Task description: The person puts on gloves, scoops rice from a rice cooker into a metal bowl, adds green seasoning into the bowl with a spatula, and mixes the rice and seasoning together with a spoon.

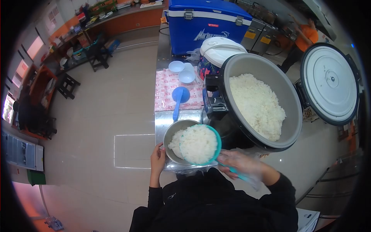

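In a clear plastic glove, my right hand (243, 164) grips the handle of a teal scoop (218, 139). White rice (199, 145) is heaped in the scoop, which is over the right part of a metal bowl (168, 133). More rice lies in the bowl, partly hidden by the scoop. My left hand (157, 157) is at the bowl's left rim, fingers curled against its side. To the upper right stands a large rice cooker (291, 92) with its lid (330, 79) up and cooked rice (257, 104) inside.
A blue rice paddle (181, 94) and two pale blue bowls (176, 67) lie on printed paper (164, 91). Behind are a white-lidded container (220, 48) and a blue cooler box (208, 27). A person in orange (307, 34) stands at the back right.
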Demonstrator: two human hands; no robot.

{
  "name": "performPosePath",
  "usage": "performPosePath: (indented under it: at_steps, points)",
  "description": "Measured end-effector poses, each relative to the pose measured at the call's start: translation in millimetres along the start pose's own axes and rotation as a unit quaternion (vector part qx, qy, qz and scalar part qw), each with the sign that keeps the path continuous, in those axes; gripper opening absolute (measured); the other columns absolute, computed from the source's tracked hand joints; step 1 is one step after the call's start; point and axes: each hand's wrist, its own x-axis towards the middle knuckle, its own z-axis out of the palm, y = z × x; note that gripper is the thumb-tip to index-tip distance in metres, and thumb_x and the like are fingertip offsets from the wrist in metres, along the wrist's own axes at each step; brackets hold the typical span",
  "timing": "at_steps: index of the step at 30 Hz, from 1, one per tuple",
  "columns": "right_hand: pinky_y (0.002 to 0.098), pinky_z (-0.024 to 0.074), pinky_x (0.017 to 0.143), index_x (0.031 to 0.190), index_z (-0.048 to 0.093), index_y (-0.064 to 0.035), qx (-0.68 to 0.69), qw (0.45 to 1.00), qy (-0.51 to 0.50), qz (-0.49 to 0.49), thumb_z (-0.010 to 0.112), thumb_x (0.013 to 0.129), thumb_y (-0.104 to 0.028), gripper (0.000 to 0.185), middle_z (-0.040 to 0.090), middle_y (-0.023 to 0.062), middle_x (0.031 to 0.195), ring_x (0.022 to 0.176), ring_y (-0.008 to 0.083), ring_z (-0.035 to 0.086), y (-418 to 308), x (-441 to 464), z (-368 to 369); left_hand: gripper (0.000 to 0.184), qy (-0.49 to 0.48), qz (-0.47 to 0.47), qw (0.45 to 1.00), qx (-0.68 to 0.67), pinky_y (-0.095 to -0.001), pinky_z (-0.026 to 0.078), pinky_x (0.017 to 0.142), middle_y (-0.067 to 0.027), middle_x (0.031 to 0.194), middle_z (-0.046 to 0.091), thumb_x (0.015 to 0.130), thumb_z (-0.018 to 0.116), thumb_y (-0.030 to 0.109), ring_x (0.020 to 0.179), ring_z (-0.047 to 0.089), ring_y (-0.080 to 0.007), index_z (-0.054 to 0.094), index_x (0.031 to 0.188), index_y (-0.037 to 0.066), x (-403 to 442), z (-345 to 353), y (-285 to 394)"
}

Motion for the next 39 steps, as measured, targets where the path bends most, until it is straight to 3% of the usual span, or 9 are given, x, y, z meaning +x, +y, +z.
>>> performPosePath:
  at_steps: [2,5,8,22,29,31,34,37,39]
  points:
    - [0.0317,0.0482,0.052,0.135,0.036,-0.0105,-0.197,0.965,0.148,-0.092,0.047,0.093,-0.029,0.047,0.052,0.0096,0.073,0.056,0.0186,0.056,40.1,47.5,-6.1,0.033,-0.02,-0.015,0.997,-0.066,-0.0208,0.045,0.059,-0.0011,0.072,0.055,0.094,0.049,0.019,0.065,0.054,-0.0064,0.049,0.123,0.004,-2.4,-2.5,16.8]
    - [0.0414,0.0503,0.061,0.14,0.026,-0.0135,-0.458,0.785,0.356,-0.217,0.047,0.092,-0.024,0.054,0.054,0.0178,0.086,0.068,0.0303,0.06,98.9,110.0,7.7,0.032,-0.045,-0.064,0.987,-0.141,-0.0211,0.048,0.057,-0.0015,0.073,0.056,0.094,0.049,0.018,0.063,0.056,-0.007,0.046,0.123,0.005,-0.8,-7.7,27.5]
    - [0.0451,0.0516,0.066,0.146,0.009,-0.0149,-0.597,0.729,0.311,-0.122,0.049,0.082,-0.009,0.075,0.05,0.0241,0.106,0.074,0.0368,0.063,112.3,132.1,32.7,0.032,-0.069,-0.092,0.981,-0.16,-0.0224,0.051,0.054,-0.0029,0.075,0.058,0.094,0.049,0.019,0.06,0.059,-0.009,0.043,0.122,0.006,0.4,-8.1,30.2]
    - [0.0439,0.0509,0.072,0.145,0.01,-0.0212,-0.585,0.748,0.309,-0.053,0.046,0.086,-0.014,0.069,0.053,0.0245,0.119,0.084,0.0379,0.063,90.7,122.6,34.2,0.033,-0.116,-0.099,0.974,-0.165,-0.0282,0.056,0.05,-0.011,0.084,0.06,0.096,0.044,0.018,0.059,0.063,-0.0177,0.03,0.125,0.008,4.3,-5.8,28.2]
    - [0.0407,0.0496,0.076,0.135,0.036,-0.0005,-0.388,0.708,0.453,-0.378,0.059,0.081,-0.008,0.06,0.057,0.0242,0.113,0.092,0.0354,0.062,53.7,13.2,61.2,0.035,-0.089,-0.067,0.99,-0.083,-0.0257,0.051,0.056,-0.009,0.084,0.059,0.096,0.043,0.024,0.068,0.062,-0.0162,0.036,0.126,0.006,5.8,-11.6,12.4]
    - [0.0386,0.0448,0.088,0.133,0.038,0.0036,-0.435,0.557,0.565,-0.427,0.063,0.081,-0.011,0.06,0.051,0.0246,0.124,0.108,0.0348,0.055,48.5,-34.3,53.9,0.037,-0.063,-0.067,0.991,-0.095,-0.0253,0.05,0.059,-0.0087,0.086,0.058,0.096,0.043,0.025,0.072,0.062,-0.0161,0.037,0.127,0.006,4.6,-18.4,8.5]
    - [0.0362,0.0473,0.078,0.128,0.042,0.0033,-0.299,0.355,0.776,-0.427,0.063,0.083,-0.015,0.053,0.054,0.0166,0.111,0.09,0.0234,0.056,99.0,-121.6,-7.2,0.037,0.009,-0.043,0.993,-0.113,-0.0264,0.05,0.063,-0.0098,0.089,0.058,0.095,0.044,0.024,0.074,0.062,-0.0171,0.036,0.127,0.006,2.1,-37.8,-8.4]
    - [0.0321,0.0442,0.07,0.12,0.049,-0.0025,-0.146,0.249,0.892,-0.349,0.052,0.092,-0.028,0.038,0.057,0.0076,0.083,0.074,0.0169,0.054,46.8,-222.9,-22.5,0.037,0.097,-0.021,0.99,-0.102,-0.0255,0.049,0.063,-0.0105,0.091,0.057,0.094,0.045,0.02,0.074,0.063,-0.018,0.036,0.127,0.006,-8.1,-65.0,-20.8]
    - [0.0282,0.0415,0.072,0.118,0.05,-0.0022,-0.165,0.257,0.87,-0.388,0.05,0.091,-0.021,0.033,0.055,0.0044,0.08,0.075,0.014,0.052,43.0,-293.7,-69.9,0.037,0.16,-0.024,0.983,-0.09,-0.025,0.049,0.062,-0.0104,0.091,0.057,0.093,0.047,0.019,0.074,0.063,-0.0185,0.036,0.126,0.006,-20.9,-81.1,-25.9]
